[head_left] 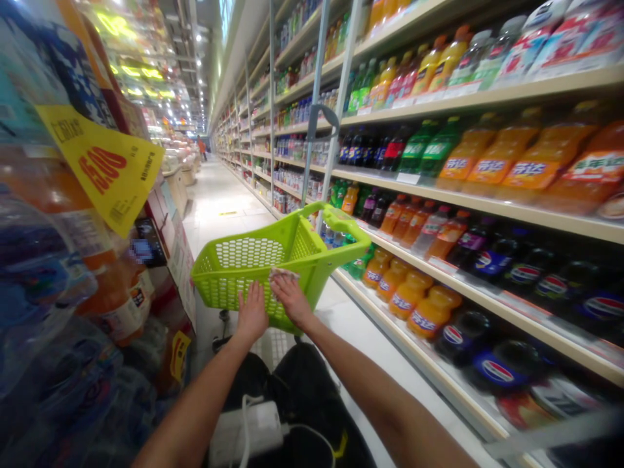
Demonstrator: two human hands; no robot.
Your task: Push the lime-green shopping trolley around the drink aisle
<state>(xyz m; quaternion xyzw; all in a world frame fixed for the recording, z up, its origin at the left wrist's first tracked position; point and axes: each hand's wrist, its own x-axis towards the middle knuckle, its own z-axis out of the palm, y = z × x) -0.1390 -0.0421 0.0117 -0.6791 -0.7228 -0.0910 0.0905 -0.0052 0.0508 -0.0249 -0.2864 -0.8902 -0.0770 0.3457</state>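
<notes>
A bright green plastic shopping cart with perforated walls stands crosswise in the aisle, directly before me. Against its near side wall rests my left hand, fingers stretched out and nothing held. My right hand presses a crumpled pale cloth onto the top of the same wall, farther right. The cloth is partly covered by the fingers. At the cart's right end is its green handle.
Shelves of bottled drinks run along the right, with a metal upright near the cart. Stacked bottles and a yellow price sign crowd the left. A white power bank with a cable lies on my lap. A person is far off.
</notes>
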